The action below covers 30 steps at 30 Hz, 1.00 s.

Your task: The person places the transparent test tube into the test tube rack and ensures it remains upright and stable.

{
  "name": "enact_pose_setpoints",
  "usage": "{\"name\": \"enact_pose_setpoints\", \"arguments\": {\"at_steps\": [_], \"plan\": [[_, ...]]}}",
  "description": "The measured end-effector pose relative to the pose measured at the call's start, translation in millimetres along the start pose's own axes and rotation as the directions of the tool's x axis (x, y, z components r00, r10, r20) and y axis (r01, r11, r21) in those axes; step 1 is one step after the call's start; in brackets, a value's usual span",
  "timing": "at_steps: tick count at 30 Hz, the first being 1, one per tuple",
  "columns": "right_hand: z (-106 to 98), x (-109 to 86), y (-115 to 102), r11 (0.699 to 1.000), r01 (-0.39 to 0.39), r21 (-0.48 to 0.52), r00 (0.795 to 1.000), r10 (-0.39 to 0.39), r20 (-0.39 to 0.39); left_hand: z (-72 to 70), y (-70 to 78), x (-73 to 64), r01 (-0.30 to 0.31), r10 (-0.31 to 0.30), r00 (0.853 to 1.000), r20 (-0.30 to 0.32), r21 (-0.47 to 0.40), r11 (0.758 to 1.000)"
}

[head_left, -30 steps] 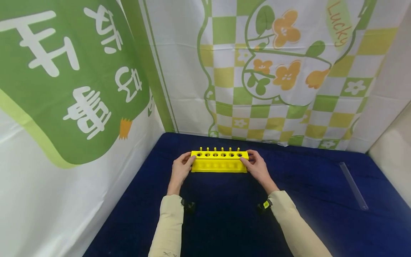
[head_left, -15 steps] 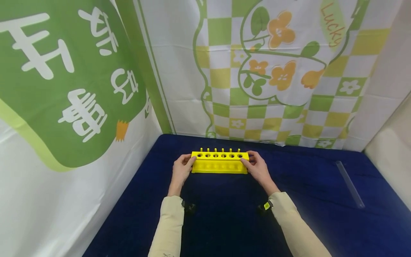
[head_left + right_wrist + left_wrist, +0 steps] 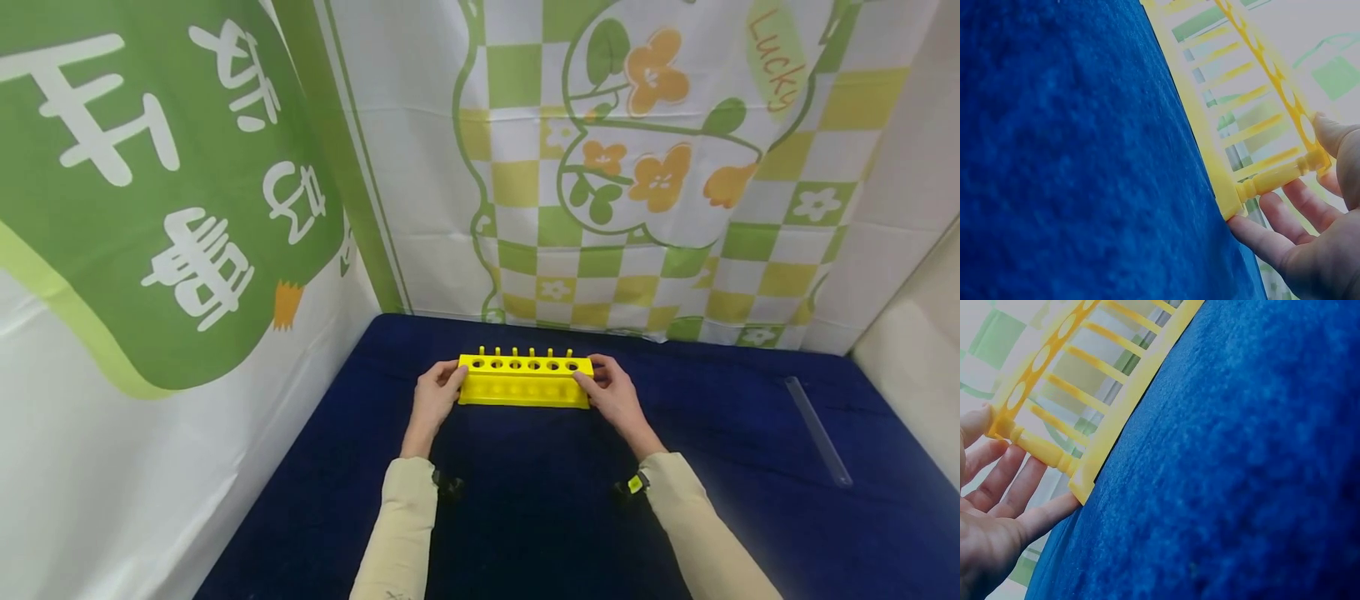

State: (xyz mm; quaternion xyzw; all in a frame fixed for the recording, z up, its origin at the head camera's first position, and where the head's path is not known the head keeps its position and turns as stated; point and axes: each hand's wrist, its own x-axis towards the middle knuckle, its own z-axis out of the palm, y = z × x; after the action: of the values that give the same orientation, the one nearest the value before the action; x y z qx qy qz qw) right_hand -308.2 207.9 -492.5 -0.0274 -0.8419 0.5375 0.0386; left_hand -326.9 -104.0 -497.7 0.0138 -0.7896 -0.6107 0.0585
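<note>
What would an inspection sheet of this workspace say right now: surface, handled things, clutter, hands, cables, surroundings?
Surface: blue cloth, fuzzy texture.
Handled things: yellow rack, upright; six holes, no tubes seen in them.
Clutter: clear slender piece, lying right of the rack, apart from it.
Left hand: holds the rack's left end.
Right hand: holds its right end.
Cables: nothing seen.
Surroundings: printed hangings behind and at left.

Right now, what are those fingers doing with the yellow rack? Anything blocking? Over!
Left fingers and right fingers gripping opposite ends. Yellow rack upright, nothing in it. Long clear object off to the right, out of the way. Over!
</note>
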Motion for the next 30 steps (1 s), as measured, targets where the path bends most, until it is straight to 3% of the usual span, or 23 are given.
{"name": "enact_pose_setpoints", "arguments": {"at_steps": [30], "plan": [[-20, -0.4, 13, 1.000, -0.028, -0.010, 1.000, 0.027, -0.012, 20.6, 0.1, 0.2, -0.050, 0.049, 0.998, 0.038, 0.012, 0.999]]}}
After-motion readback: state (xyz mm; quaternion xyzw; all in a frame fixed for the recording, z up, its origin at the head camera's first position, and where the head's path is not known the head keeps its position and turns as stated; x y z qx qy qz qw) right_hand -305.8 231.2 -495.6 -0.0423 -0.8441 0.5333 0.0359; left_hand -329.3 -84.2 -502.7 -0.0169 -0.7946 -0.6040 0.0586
